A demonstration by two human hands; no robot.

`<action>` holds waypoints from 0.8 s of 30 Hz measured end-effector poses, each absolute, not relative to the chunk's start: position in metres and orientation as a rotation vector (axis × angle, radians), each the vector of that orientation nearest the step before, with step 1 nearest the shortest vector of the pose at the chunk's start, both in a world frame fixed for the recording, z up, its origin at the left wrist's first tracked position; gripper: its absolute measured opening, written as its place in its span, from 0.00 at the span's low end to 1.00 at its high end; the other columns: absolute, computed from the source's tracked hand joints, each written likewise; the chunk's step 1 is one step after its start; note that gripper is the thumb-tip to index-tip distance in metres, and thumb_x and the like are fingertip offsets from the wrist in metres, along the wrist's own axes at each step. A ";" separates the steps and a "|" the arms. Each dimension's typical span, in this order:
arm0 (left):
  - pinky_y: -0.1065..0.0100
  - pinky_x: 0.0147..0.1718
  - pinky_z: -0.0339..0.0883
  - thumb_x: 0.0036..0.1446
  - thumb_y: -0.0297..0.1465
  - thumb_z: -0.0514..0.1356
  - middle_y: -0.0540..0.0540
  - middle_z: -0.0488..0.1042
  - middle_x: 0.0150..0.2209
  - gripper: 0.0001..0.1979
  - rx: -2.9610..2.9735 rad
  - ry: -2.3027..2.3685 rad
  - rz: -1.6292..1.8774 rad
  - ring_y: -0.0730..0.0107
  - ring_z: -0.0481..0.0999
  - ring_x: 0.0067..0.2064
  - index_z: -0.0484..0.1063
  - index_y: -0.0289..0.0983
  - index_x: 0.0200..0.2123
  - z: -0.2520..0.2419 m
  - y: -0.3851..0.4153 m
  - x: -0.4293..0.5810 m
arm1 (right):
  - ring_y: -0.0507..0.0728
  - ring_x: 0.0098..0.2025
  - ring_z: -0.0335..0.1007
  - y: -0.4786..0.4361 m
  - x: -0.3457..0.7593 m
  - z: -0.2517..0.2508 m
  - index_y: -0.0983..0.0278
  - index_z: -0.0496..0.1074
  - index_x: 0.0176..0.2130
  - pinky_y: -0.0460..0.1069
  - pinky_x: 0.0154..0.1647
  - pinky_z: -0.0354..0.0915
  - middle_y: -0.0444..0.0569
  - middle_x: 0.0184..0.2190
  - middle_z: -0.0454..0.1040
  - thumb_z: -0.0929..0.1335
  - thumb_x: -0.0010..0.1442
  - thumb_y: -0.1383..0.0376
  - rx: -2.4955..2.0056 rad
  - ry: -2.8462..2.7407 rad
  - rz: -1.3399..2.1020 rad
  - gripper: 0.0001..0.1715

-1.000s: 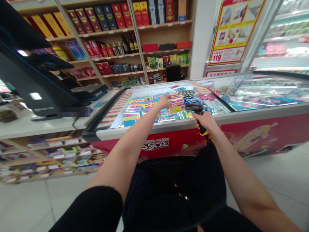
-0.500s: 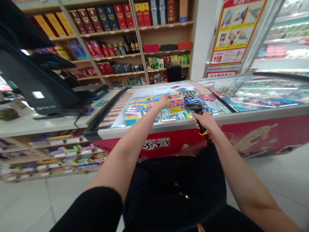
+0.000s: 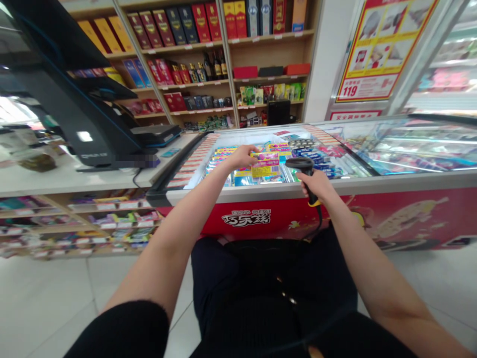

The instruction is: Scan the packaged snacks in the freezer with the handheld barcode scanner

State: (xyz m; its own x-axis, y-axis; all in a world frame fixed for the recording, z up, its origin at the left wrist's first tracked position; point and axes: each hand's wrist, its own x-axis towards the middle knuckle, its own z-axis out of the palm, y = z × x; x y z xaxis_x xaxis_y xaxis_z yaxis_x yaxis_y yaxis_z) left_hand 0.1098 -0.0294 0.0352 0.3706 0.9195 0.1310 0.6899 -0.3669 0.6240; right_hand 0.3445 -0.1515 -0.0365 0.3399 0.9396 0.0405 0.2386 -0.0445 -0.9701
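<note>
My left hand (image 3: 245, 156) grips the left edge of a pink and yellow ice cream packet (image 3: 265, 165) and holds it above the chest freezer (image 3: 335, 186). Wrapped round the handle of a black and yellow barcode scanner (image 3: 307, 175) is my right hand (image 3: 319, 184). The scanner's head points left, a short gap from the packet. Below both hands, rows of similar colourful packets (image 3: 219, 161) lie inside the freezer, with blue packets (image 3: 316, 158) farther right. The scanner's cable hangs down past the freezer's red front.
A dark checkout terminal (image 3: 108, 134) stands on the white counter (image 3: 112, 178) to the left, with goods on shelves (image 3: 122, 219) below. Behind the freezer rise wooden shelves (image 3: 274, 37) of boxes and bottles. A glass lid (image 3: 421, 144) covers the freezer's right part.
The view has swung a little left, so the surroundings sit farther right. My left hand and the packet have shifted left, slightly away from the scanner. Both grips are unchanged.
</note>
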 end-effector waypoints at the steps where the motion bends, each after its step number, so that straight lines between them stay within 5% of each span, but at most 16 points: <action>1: 0.69 0.35 0.76 0.50 0.26 0.68 0.47 0.75 0.38 0.21 2.171 1.407 0.627 0.71 0.77 0.34 0.76 0.37 0.49 0.035 -0.032 0.101 | 0.50 0.13 0.62 -0.152 0.341 -0.036 0.63 0.64 0.30 0.44 0.12 0.61 0.41 0.16 0.67 0.73 0.58 0.62 -1.528 -1.118 0.824 0.14; 12: 0.70 0.43 0.71 0.44 0.29 0.70 0.46 0.79 0.44 0.25 2.491 1.597 0.352 0.62 0.78 0.45 0.74 0.39 0.49 0.014 -0.031 0.058 | 0.50 0.12 0.62 -0.146 0.317 -0.033 0.63 0.64 0.28 0.43 0.10 0.60 0.41 0.15 0.66 0.72 0.59 0.64 -1.566 -1.183 0.814 0.14; 24: 0.66 0.50 0.67 0.52 0.28 0.66 0.42 0.79 0.47 0.25 2.595 1.679 0.347 0.57 0.76 0.52 0.70 0.39 0.55 0.008 -0.025 0.068 | 0.50 0.12 0.62 -0.147 0.322 -0.037 0.63 0.64 0.28 0.43 0.11 0.61 0.41 0.15 0.67 0.72 0.59 0.65 -1.553 -1.173 0.827 0.13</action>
